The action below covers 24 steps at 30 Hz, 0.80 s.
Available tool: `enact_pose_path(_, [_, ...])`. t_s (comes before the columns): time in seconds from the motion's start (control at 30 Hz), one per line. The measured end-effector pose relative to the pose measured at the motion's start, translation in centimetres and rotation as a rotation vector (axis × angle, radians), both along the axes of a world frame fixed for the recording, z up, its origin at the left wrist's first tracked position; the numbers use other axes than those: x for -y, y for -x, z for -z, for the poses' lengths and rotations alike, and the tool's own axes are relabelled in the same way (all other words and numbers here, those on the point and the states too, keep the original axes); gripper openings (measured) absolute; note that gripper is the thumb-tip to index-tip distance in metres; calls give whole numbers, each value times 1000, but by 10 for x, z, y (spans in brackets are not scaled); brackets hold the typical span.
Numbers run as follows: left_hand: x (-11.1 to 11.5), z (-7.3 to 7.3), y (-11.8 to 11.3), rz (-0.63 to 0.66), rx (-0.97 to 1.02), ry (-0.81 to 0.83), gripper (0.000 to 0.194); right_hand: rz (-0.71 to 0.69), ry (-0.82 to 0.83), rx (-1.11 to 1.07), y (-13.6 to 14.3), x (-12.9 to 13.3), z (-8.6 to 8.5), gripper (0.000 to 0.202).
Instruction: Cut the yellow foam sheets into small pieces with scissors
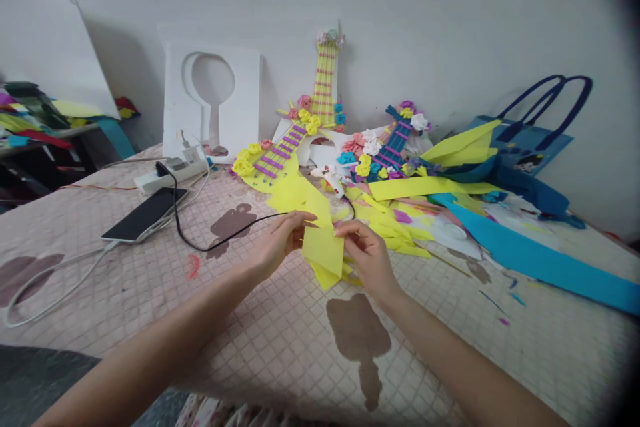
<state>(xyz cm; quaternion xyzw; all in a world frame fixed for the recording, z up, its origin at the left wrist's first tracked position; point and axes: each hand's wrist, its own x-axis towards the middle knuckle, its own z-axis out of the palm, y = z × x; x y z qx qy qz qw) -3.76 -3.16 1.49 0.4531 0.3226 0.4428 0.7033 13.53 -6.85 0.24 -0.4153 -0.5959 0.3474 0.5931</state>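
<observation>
Left hand (287,237) and right hand (367,257): each pinching one side of yellow crepe paper strip (323,250), held above near edge of desk (280,340), toward middle. Glue gun (330,180) beyond, nearer far edge.

Broad surface (280,327), pale quilted cover, diamond stitching, brown patches. Left side: black phone (145,215) lying flat, white cable (55,312) looping from it; white power strip (171,170) just behind, black cord (220,247) curving toward the middle. Back left: white board (235,90) upright, rounded cut-out. Center back: white glue gun (330,180) among scraps, near decorated yellow guitar shape (280,153). Right of center: heaped yellow strips (400,233), small purple scrap (403,216), long blue strip (545,263) running toward the right edge. Far right, back: blue tote bag (545,147), handles up.
</observation>
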Motion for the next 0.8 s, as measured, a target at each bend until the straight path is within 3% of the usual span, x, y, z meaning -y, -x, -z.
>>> enact_pose_path(0.1, [2,-1,1,42,-111,-13,38,2,-42,54,0,0,-1,15])
enact_pose_path(0.23, [3,0,3,111,-283,-100,30,5,-39,66,0,1,-1,11])
enact_pose_path(0.33, [2,2,2,127,-243,-125,26,3,55,-5,0,0,2,9])
enact_pose_path(0.53, [0,5,1,74,-207,-155,27,-97,293,-177,1,-2,3,28])
enact_pose_path(0.8, [3,2,-2,64,-317,-236,31,-101,289,-81,1,2,0,22])
